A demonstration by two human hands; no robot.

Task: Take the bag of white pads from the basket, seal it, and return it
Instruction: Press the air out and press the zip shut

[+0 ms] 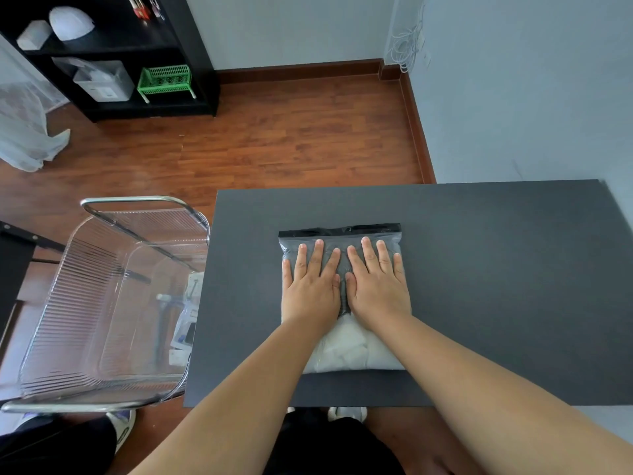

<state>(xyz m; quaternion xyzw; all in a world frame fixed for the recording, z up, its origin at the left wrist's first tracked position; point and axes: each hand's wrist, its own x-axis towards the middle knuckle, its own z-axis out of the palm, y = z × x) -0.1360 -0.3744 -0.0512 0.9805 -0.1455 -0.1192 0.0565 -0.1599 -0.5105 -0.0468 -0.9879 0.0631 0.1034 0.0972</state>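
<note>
One bag (342, 337) lies flat on the dark surface (479, 269), near its middle. Its long axis runs near to far, with the black zip strip (339, 231) at the far end and the white pads (346, 351) bunched at the near end. How many pads there are cannot be told through the plastic. No writing can be read on the bag.

Two hands press on the bag's far, flatter half, side by side with thumbs almost touching. The left hand (310, 289) lies palm down with its fingers (317, 255) spread flat and pointing far toward the strip, gripping nothing. The right hand (376, 286) lies the same way, its fingers (368, 255) splayed and flat on the plastic, stopping just short of the strip.

One clear ribbed basket (68, 303) with a metal rim stands just left of the surface, off its edge. A few packets (183, 330) lie at its right side; their print is too small to read.

Far left, one black shelf (113, 56) holds one green basket (166, 78).
</note>
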